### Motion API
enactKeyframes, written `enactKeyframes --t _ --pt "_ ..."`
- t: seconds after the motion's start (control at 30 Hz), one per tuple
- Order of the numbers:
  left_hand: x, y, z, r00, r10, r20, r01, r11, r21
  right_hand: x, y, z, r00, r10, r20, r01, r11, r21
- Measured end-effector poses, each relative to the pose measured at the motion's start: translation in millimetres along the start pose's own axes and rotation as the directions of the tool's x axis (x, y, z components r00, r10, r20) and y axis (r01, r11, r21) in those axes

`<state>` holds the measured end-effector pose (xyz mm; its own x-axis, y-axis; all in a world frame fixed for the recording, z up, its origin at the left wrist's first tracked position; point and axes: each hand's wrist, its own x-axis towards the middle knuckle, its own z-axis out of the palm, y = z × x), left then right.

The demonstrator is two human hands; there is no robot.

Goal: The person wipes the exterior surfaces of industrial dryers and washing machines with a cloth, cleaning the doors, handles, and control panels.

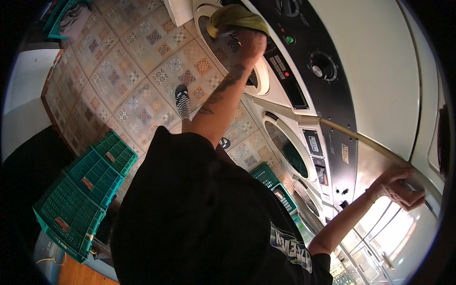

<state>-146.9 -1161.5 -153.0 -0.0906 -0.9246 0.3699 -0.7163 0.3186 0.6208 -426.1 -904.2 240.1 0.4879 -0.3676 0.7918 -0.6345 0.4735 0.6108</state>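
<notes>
My left hand (253, 42), its tattooed forearm stretched out, clutches an olive-yellow cloth (237, 18) that partly covers its fingers. The cloth is in front of the round door (263, 80) of a front-loading laundry machine, beside its dark control panel. Whether it touches the glass is hard to tell. Off to the right, my right hand (393, 188) is at the seam of the pale upper machine (384, 71). Its fingers are curled, with a gap between them and the thumb. Whether they grip the edge there cannot be made out.
Green plastic baskets (83, 188) stand in a row at left, and another green basket (265, 174) sits near the lower machines. A further round-doored Maygtag-style machine (285, 146) adjoins. My feet stand on patterned floor tiles (133, 85). A basket with cloth (73, 19) is at upper left.
</notes>
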Motion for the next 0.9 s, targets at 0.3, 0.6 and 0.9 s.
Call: enactKeyframes --t 0.3,0.6,0.9 --pt "-185 148 47 0.984 0.161 0.081 -0.14 0.967 -0.213 -8 15 4 0.994 -0.059 -0.088 0.055 0.997 -0.044" --pt "-145 107 34 0.969 0.245 0.021 -0.244 0.968 -0.056 -15 23 9 0.995 -0.06 -0.084 0.054 0.995 -0.081" --pt "-134 89 36 0.943 0.321 -0.085 -0.332 0.921 -0.204 -7 13 2 0.997 -0.045 -0.057 0.041 0.996 -0.074"
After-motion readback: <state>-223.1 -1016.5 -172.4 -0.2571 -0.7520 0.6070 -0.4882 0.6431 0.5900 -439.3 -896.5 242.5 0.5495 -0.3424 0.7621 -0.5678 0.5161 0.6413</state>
